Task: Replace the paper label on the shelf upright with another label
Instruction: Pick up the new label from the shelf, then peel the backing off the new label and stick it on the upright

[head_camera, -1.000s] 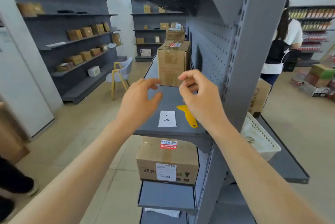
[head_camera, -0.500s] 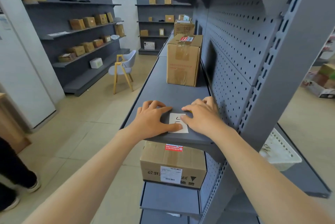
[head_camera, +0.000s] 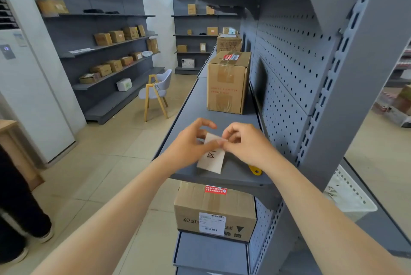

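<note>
Both my hands are up over the near end of the grey shelf (head_camera: 200, 105), and the paper label (head_camera: 211, 158) is pinched between them. My left hand (head_camera: 189, 145) has it in a thumb-and-finger grip at the upper left; my right hand (head_camera: 246, 143) grasps the top right corner with its fingertips (head_camera: 224, 141). The label hangs tilted, top edge at my fingers, bottom edge low over the shelf board. I cannot tell whether that lower edge touches the board. A dark handwritten mark shows on its face.

Just right of the label, under my right wrist, a yellow scraper (head_camera: 255, 170) pokes out, lying on the shelf close to the front lip. Beyond my hands the shelf runs bare up to a tall cardboard box (head_camera: 228, 83) standing against the pegboard back panel (head_camera: 289, 63), well apart from the label.

To my right the shelf upright (head_camera: 347, 88) rises close beside my right forearm, its slotted edge facing me. To the left the shelf edge drops off to open tiled floor (head_camera: 111, 152), wide and clear as far as a chair (head_camera: 156, 90). Below the front lip, another cardboard box (head_camera: 213, 210) sits on the lower shelf, and a white basket (head_camera: 347, 194) shows past the upright on the right.
</note>
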`<state>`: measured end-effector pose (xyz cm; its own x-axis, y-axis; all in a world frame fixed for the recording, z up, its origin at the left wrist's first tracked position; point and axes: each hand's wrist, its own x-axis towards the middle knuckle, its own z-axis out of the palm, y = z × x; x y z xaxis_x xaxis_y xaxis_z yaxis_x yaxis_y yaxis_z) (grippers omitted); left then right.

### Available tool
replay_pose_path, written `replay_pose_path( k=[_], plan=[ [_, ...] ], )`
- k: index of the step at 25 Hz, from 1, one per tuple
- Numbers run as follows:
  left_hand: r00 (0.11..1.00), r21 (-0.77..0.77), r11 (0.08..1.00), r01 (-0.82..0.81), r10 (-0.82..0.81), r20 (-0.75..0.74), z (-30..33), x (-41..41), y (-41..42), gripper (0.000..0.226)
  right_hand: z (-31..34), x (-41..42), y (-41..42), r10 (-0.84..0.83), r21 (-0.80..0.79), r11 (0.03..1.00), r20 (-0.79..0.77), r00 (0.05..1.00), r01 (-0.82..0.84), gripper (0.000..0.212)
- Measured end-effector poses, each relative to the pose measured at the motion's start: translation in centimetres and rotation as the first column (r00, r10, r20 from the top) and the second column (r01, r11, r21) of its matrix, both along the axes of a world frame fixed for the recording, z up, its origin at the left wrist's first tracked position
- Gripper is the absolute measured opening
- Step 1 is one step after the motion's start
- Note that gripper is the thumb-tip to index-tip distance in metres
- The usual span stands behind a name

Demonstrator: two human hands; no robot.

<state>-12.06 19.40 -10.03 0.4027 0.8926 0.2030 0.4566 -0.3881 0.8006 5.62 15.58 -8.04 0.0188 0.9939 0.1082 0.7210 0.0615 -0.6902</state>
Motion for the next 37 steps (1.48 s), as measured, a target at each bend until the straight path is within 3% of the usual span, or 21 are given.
replay_pose_path(
  k=[2, 4, 9, 18, 30, 34, 37],
  plan=[
    [0.982, -0.008, 1.0, -0.003, 0.005, 0.186, 1.4, -0.1, -0.8, 0.025, 1.5, 0.0, -1.1, 0.018, 0.044, 0.999, -0.168, 0.986, -0.011, 0.012],
    [0.965, 0.025, 0.999, -0.034, 0.026, 0.262, 3.1, -0.1, -1.9, 0.022, 3.1, 0.2, -2.3, 0.034, 0.089, 0.996, -0.266, 0.963, -0.01, 0.011],
    [0.934, 0.116, 0.992, -0.055, 0.01, 0.358, 7.1, -0.2, -5.5, 0.028, 6.9, 1.4, -5.8, 0.1, 0.146, 0.988, -0.315, 0.944, -0.056, 0.018],
    [0.969, 0.241, 0.97, 0.041, -0.097, 0.228, 11.7, 1.1, -10.6, 0.044, 10.4, 3.1, -10.8, 0.232, 0.17, 0.968, -0.343, 0.91, -0.182, 0.019],
    [0.946, 0.192, 0.973, 0.126, -0.175, 0.271, 12.4, 2.0, -12.0, 0.039, 10.3, 4.4, -12.1, 0.403, 0.177, 0.915, -0.437, 0.804, -0.362, 0.019],
    [0.983, 0.487, 0.87, -0.082, -0.01, 0.184, 11.6, 2.3, -11.5, 0.022, 9.9, 4.3, -11.9, 0.332, 0.214, 0.941, -0.449, 0.829, -0.261, 0.019],
    [0.995, 0.573, 0.817, -0.067, 0.011, 0.1, 11.8, 2.5, -12.1, 0.006, 9.7, 4.3, -11.4, 0.285, 0.254, 0.95, -0.463, 0.839, -0.182, 0.018]
  ],
)
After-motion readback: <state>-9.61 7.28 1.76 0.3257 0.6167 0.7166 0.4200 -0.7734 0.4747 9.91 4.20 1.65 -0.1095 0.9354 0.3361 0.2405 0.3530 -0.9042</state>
